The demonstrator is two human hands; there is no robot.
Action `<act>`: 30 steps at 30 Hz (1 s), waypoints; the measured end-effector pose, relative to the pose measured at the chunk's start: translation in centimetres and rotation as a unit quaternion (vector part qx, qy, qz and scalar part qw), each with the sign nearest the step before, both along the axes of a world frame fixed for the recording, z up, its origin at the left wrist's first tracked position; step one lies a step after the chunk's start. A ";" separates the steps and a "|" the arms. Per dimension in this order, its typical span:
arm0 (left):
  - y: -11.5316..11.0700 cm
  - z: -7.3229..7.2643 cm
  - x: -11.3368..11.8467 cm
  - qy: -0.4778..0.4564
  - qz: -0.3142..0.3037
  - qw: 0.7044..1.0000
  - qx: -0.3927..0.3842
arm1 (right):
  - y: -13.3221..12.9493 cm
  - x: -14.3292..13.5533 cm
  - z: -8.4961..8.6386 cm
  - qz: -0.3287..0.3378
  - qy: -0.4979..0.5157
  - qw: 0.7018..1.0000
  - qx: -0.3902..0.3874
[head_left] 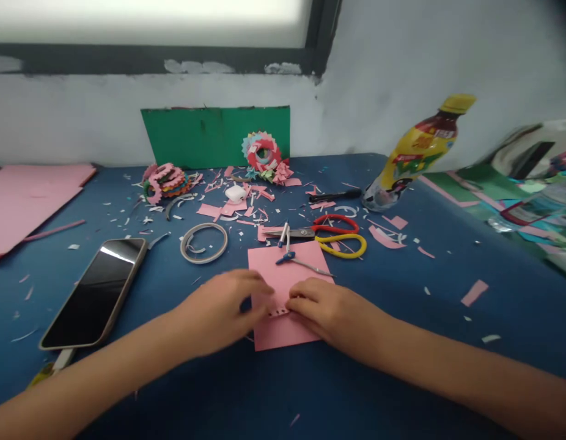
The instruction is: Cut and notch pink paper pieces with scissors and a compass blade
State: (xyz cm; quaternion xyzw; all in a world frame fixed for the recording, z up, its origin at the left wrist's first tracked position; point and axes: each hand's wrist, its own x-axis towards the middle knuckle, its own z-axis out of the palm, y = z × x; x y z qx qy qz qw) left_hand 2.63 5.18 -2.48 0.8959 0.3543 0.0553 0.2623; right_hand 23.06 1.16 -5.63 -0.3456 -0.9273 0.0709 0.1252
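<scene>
A square of pink paper (283,337) lies on the blue table in front of me. Across it runs a short pale strip with a row of dark dots (278,312). My right hand (326,308) rests on the paper, its curled fingers closed at the right end of that strip. At the left end hovers my left hand (232,308), slightly blurred, with thumb and fingers apart. A drawing compass (286,256) lies over the paper's top edge. Just behind it are scissors (326,233) with one red and one yellow handle loop.
A roll of tape (184,244) and a phone (97,293) lie to the left. Paper rings (166,182) sit near a green board (191,137). A drink bottle (415,150) and a black pen (335,195) are at back right. Pink sheets (33,198) lie far left; scraps are scattered around.
</scene>
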 end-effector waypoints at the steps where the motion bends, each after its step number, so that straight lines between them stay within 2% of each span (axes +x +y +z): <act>1: 0.6 0.0 0.2 -0.001 0.045 0.999 0.024 | -0.2 0.4 0.1 0.004 0.000 1.000 -0.012; 3: 1.7 -0.2 0.6 0.022 0.097 0.993 0.062 | -0.8 1.3 0.3 0.014 0.010 0.999 -0.034; 7: 3.2 0.1 1.8 0.089 0.137 0.986 0.042 | -2.5 2.7 0.7 0.024 0.044 0.998 -0.033; 14: 5.7 1.8 3.0 0.130 0.139 0.980 -0.051 | -4.3 3.7 0.5 0.011 0.045 0.999 0.001; 17: 5.6 2.1 2.6 0.126 0.142 0.976 -0.110 | -4.6 3.9 0.5 0.011 0.034 0.999 0.010; 20: 4.0 2.2 1.1 0.105 0.163 0.962 -0.190 | -5.0 4.1 0.4 0.009 0.030 0.999 0.017; 23: 0.9 2.2 -1.5 0.068 0.203 0.935 -0.283 | -5.2 4.1 0.2 0.008 0.030 0.999 0.008; 25: -1.6 2.1 -3.3 -0.025 0.291 0.871 -0.395 | -4.9 3.8 0.3 0.018 0.030 0.999 -0.003; 27: -4.2 1.8 -4.5 -0.088 0.360 0.815 -0.446 | -4.2 3.3 0.4 0.040 0.024 0.999 -0.018; 30: -7.5 1.1 -4.9 -0.184 0.446 0.760 -0.435 | -2.3 2.5 0.6 0.082 0.009 0.996 -0.041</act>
